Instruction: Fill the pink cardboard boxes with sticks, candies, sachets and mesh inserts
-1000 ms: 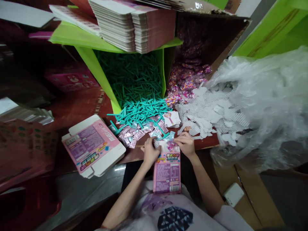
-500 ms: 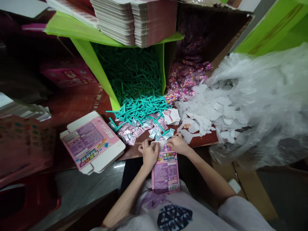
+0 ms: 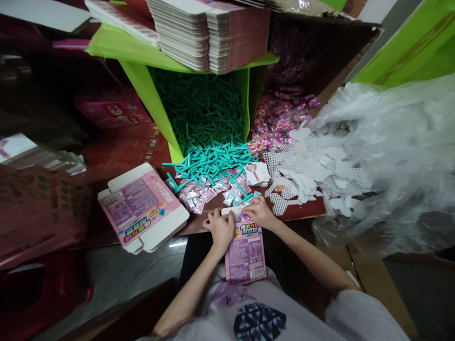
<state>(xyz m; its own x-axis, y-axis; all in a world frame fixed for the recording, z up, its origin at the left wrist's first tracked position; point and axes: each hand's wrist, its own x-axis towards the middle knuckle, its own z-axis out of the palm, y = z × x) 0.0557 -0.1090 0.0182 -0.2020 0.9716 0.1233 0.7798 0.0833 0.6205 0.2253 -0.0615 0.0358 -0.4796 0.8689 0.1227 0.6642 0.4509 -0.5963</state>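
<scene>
Pink box (image 3: 246,253) sits at lower centre, both hands curled on its open top: left hand (image 3: 221,228) pinches the edge, right hand (image 3: 260,211) presses the flap (better fold squarely).

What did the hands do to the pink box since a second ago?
Both hands, the left hand and right hand, kept hold of the pink box and closed in on its open top end; the white flap and the little packet that showed there earlier are now mostly covered. Nothing was let go. The teal sticks, the white mesh pieces and the flat carton stayed put.
</scene>
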